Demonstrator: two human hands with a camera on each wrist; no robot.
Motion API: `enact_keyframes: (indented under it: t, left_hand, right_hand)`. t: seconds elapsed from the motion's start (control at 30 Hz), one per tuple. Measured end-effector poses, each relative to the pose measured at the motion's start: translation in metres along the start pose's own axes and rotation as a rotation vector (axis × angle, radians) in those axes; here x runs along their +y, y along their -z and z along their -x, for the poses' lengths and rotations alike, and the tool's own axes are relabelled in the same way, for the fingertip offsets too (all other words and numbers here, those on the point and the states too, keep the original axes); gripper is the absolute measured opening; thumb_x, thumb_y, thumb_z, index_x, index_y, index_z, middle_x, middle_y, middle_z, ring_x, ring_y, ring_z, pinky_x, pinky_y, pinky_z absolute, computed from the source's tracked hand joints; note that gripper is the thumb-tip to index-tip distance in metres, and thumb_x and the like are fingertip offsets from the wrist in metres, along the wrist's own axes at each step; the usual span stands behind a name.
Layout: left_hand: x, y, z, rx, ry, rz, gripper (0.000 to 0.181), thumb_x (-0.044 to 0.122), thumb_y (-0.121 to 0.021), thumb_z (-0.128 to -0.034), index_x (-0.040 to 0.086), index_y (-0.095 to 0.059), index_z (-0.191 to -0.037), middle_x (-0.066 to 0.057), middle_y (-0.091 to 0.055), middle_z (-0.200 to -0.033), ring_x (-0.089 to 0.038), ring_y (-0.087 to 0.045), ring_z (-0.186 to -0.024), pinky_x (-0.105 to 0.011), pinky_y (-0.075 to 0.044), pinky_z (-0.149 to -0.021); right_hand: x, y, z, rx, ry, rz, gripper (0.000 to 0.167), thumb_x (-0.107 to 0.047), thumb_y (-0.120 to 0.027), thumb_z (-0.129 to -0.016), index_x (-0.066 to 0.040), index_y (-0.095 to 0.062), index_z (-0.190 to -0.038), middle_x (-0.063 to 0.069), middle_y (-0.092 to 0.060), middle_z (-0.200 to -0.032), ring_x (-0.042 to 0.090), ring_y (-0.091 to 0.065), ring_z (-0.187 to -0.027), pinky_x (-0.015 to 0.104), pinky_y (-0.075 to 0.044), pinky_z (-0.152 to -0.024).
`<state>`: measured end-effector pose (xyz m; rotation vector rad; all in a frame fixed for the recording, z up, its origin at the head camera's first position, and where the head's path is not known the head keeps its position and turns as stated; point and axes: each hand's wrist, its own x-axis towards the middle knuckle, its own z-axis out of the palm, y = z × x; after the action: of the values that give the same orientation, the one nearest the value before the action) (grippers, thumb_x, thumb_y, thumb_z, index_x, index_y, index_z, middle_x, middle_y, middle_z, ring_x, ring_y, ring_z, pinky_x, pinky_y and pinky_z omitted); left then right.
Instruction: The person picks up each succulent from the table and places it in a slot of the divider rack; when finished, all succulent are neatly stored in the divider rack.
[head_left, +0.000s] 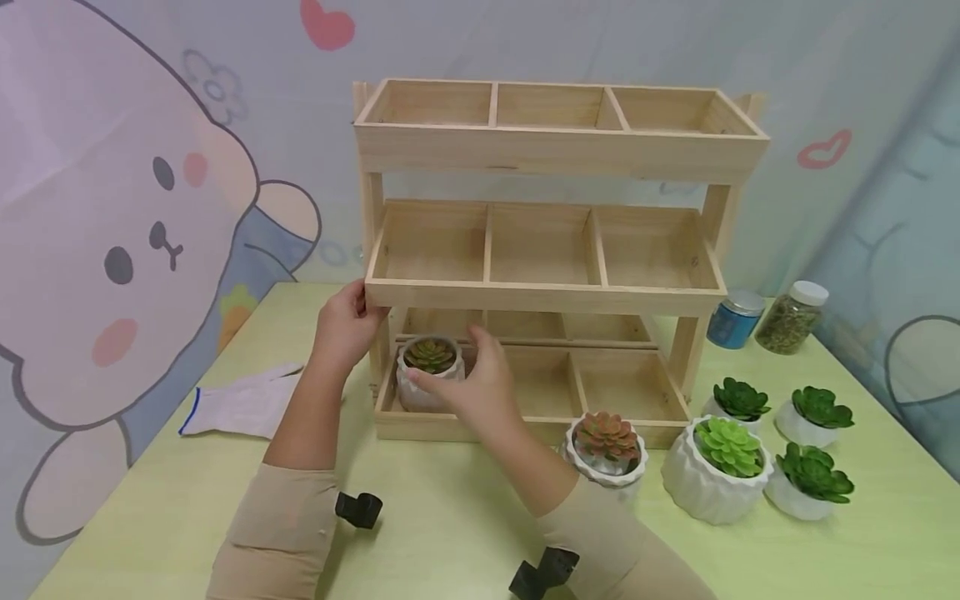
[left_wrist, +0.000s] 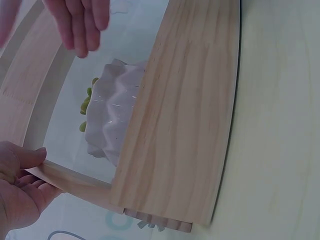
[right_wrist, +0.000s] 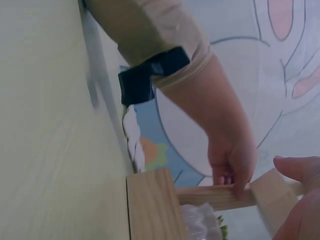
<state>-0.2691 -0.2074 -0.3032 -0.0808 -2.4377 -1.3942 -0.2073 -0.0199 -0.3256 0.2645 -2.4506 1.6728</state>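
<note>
Left hand grips left post of wooden rack; right hand spread beside white pot at bottom tier's left end; pot looks stiff, maybe breakable, best cupped around middle

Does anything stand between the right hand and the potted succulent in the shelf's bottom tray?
Nothing visible stands between the right hand and the potted succulent; the left wrist view shows open space between its fingers and the pot. A wooden front board hides only the pot's lower part there.
</note>
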Motion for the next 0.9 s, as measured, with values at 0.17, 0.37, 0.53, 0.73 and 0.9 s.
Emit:
enact_keyframes:
  t: [0.17, 0.37, 0.53, 0.73, 0.9]
  left_hand:
    - [0.0, -0.001, -0.001, 0.004, -0.003, -0.005, 0.041, 0.015, -0.056, -0.0945, -0.001, -0.05, -0.132, -0.018, -0.056, -0.127, -0.029, -0.055, -0.114, -0.041, -0.046, -0.093]
    - [-0.001, -0.003, -0.001, -0.002, -0.004, 0.008, 0.041, 0.015, -0.057, -0.0943, 0.0, -0.05, -0.132, -0.018, -0.057, -0.126, -0.029, -0.056, -0.113, -0.041, -0.047, -0.093]
    - [-0.002, -0.004, -0.001, -0.009, -0.005, -0.008, 0.04, 0.015, -0.056, -0.0945, 0.0, -0.05, -0.131, -0.018, -0.057, -0.125, -0.029, -0.056, -0.113, -0.042, -0.047, -0.092]
    - [-0.003, -0.004, -0.001, -0.005, 0.0, -0.026, 0.041, 0.017, -0.056, -0.0951, 0.002, -0.05, -0.133, -0.017, -0.056, -0.126, -0.03, -0.054, -0.115, -0.043, -0.046, -0.093]
    - [-0.002, -0.002, 0.0, -0.003, 0.008, -0.022, 0.041, 0.017, -0.056, -0.0953, 0.003, -0.049, -0.133, -0.018, -0.056, -0.126, -0.031, -0.054, -0.115, -0.045, -0.046, -0.093]
  right_hand:
    - [-0.009, 0.025, 0.025, -0.095, 0.05, -0.069, 0.094, -0.038, -0.086, -0.065, -0.007, -0.038, -0.141, 0.006, -0.043, -0.14, 0.02, -0.037, -0.13, 0.036, -0.031, -0.106]
    - [-0.007, 0.066, 0.058, -0.198, 0.12, -0.059, 0.087, -0.03, -0.087, -0.065, -0.01, -0.043, -0.138, -0.002, -0.045, -0.138, 0.018, -0.037, -0.129, 0.037, -0.029, -0.108]
    - [0.014, 0.102, 0.082, -0.231, 0.194, 0.016, 0.08, -0.033, -0.085, -0.067, -0.013, -0.047, -0.135, -0.003, -0.049, -0.135, 0.018, -0.041, -0.128, 0.042, -0.032, -0.106]
    - [0.036, 0.138, 0.092, -0.175, 0.29, -0.03, 0.072, -0.016, -0.084, -0.069, -0.006, -0.049, -0.131, 0.001, -0.051, -0.133, 0.019, -0.045, -0.124, 0.028, -0.038, -0.101]
    - [0.049, 0.163, 0.087, -0.089, 0.332, 0.054, 0.074, -0.012, -0.084, -0.068, -0.006, -0.048, -0.132, 0.002, -0.051, -0.132, 0.019, -0.046, -0.122, 0.016, -0.035, -0.1]
